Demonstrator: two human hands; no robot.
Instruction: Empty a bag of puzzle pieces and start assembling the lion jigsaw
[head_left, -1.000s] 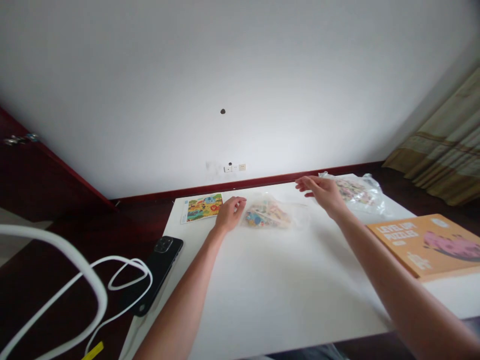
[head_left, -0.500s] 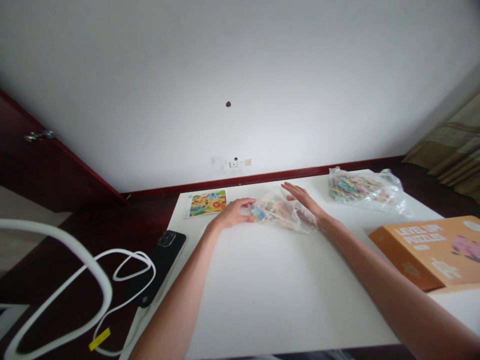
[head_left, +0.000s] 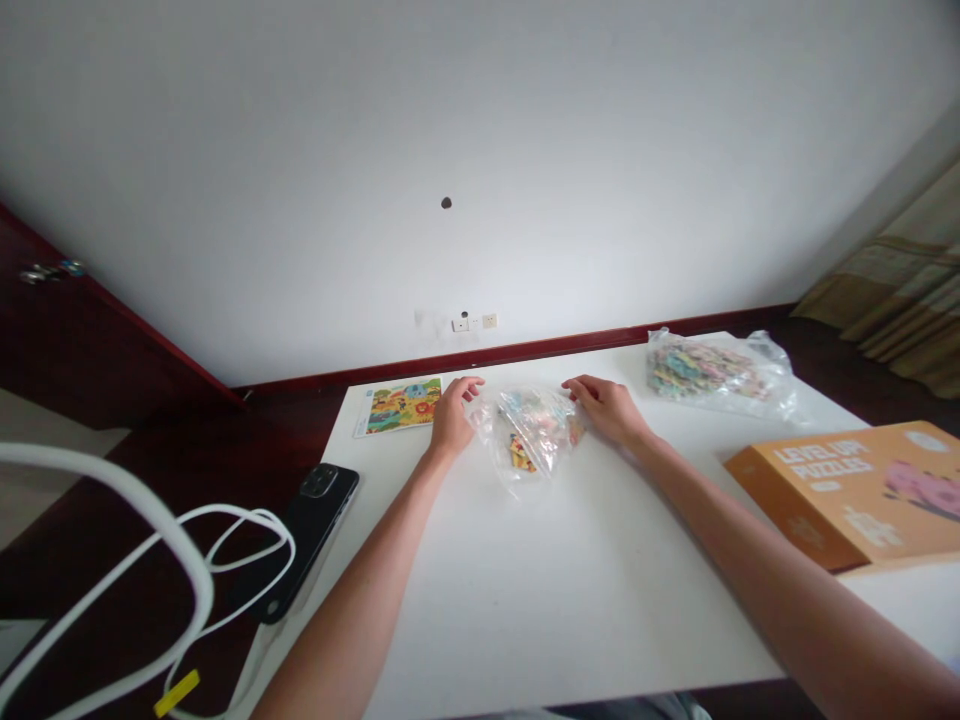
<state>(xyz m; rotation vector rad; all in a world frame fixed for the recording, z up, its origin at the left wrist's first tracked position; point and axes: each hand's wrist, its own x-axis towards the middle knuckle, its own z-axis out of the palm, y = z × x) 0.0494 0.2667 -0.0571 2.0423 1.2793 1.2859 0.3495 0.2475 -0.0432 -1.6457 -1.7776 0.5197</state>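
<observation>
Left hand (head_left: 454,415) and right hand (head_left: 606,408), fingers loosely curled, flank the crinkled clear plastic bag of colourful pieces (head_left: 534,438); whether either grips it, I cannot tell.

Free to pass low over near counter (head_left: 570,590); blocked ahead by middle bag (head_left: 544,440), right by box (head_left: 847,490), left by phone (head_left: 319,520).

Soft, dim light — wall (head_left: 540,225) brightest mid-frame, corners darker; plastic bag (head_left: 534,432) glinting.
</observation>
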